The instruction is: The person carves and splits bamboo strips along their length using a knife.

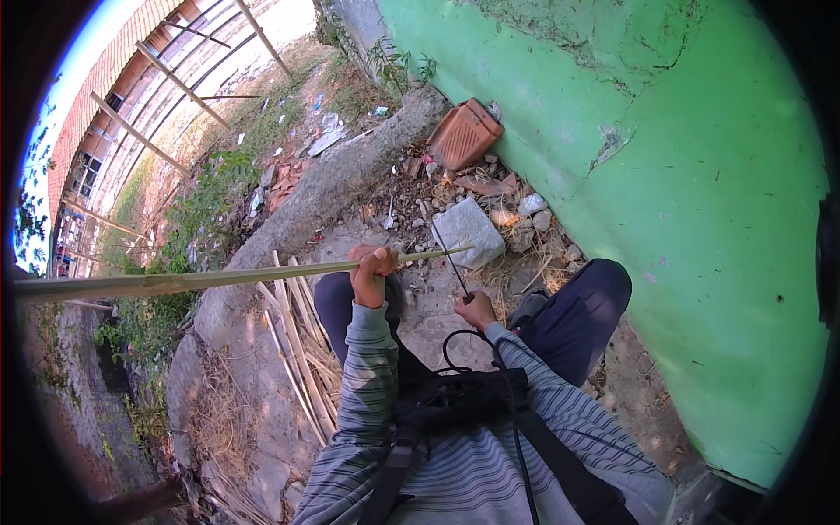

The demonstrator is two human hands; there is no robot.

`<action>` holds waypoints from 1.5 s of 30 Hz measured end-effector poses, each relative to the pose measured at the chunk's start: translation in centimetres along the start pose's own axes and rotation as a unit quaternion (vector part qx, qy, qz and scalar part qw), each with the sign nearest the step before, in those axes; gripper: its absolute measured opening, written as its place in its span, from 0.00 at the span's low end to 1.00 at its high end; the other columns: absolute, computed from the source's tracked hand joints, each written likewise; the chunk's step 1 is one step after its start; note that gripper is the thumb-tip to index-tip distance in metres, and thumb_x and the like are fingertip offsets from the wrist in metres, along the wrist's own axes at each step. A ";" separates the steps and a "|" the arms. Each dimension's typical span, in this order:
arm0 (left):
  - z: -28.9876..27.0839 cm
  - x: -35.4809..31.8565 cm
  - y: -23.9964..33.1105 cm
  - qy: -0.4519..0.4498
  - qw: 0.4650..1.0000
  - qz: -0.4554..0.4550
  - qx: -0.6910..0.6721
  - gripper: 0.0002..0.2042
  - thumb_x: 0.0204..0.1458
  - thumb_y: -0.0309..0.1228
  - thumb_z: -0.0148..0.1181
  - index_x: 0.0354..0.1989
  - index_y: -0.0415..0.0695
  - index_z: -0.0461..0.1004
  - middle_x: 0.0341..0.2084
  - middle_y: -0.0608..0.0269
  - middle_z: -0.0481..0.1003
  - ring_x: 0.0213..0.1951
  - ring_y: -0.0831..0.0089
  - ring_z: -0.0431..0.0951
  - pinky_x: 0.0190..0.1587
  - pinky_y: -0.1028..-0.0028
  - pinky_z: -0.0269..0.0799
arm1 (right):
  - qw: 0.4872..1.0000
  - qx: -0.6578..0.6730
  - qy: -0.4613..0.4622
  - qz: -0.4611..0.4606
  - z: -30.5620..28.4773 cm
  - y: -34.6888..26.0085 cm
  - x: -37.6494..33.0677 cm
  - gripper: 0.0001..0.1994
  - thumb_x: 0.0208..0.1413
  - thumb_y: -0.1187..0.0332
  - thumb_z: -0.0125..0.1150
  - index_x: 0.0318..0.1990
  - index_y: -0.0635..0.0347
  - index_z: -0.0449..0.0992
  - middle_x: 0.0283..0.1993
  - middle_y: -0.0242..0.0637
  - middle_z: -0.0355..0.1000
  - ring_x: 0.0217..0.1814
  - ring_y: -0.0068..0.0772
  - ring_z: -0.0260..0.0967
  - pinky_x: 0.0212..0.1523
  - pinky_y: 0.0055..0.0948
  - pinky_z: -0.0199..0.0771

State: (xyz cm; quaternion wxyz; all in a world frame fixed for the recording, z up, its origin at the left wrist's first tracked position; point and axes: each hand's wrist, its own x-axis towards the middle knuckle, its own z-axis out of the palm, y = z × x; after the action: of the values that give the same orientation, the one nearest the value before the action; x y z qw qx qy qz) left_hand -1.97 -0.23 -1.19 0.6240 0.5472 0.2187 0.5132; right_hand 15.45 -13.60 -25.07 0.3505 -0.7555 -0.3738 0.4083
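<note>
Basically, long pale strip (pixel 175 284), bamboo by the look of it, runs from the left edge of view across the front of the body; its thin right end lies over or just above the pale stone block (pixel 470 229) (contact not clear). Probably light and fairly stiff, springy toward the thin end, likely to split along the grain; edges could be sharp or splintery. Best hold seems to be near the thin end, where the left hand (pixel 372 273) has it, though the long free length likely tips leftward, so a firm grip matters.

Left fingers are curled closed around the strip, no gap visible. Right hand (pixel 477 311) is closed around the handle of a thin dark knife (pixel 457 273), blade pointing up and away, crossing the strip near its tip; can't tell if they touch. More strips (pixel 302 350) lie on the ground by the left knee.
</note>
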 end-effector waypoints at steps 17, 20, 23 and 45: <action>-0.1 -0.5 -0.4 0.033 0.998 0.015 -0.060 0.23 0.53 0.33 0.52 0.12 0.47 0.46 0.10 0.71 0.46 0.14 0.77 0.45 0.20 0.69 0.41 | 1.000 0.009 0.001 0.011 1.1 0.6 0.0 0.12 0.40 0.64 0.70 0.21 0.63 0.75 0.22 0.38 0.75 0.25 0.31 0.74 0.30 0.34 0.73; 0.0 -0.4 -0.5 0.038 0.998 0.007 -0.046 0.23 0.54 0.33 0.53 0.12 0.48 0.46 0.10 0.71 0.46 0.14 0.77 0.45 0.20 0.69 0.42 | 0.996 0.056 -0.024 -0.062 1.5 -0.5 -0.5 0.11 0.40 0.65 0.70 0.21 0.62 0.74 0.22 0.37 0.74 0.24 0.29 0.72 0.29 0.34 0.71; 0.2 -0.4 -0.3 0.036 0.999 0.017 -0.023 0.23 0.54 0.33 0.52 0.13 0.48 0.46 0.10 0.71 0.45 0.13 0.77 0.45 0.20 0.69 0.43 | 0.985 0.075 -0.059 -0.147 1.9 -0.9 -0.8 0.12 0.45 0.71 0.67 0.21 0.62 0.68 0.18 0.32 0.69 0.24 0.18 0.68 0.28 0.26 0.66; -2.0 0.4 -1.0 0.087 0.993 0.021 -0.081 0.22 0.58 0.34 0.50 0.14 0.50 0.48 0.11 0.73 0.44 0.14 0.79 0.45 0.21 0.70 0.43 | 0.977 -0.037 0.026 0.209 1.3 6.7 1.2 0.14 0.40 0.61 0.71 0.20 0.63 0.75 0.18 0.41 0.73 0.14 0.32 0.70 0.19 0.35 0.71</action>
State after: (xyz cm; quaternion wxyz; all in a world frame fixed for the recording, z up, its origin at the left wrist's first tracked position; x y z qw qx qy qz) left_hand -3.05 1.13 -2.57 0.6338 0.4526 0.2191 0.5877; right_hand 16.61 -15.43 -31.63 0.2387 -0.8397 -0.2131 0.4388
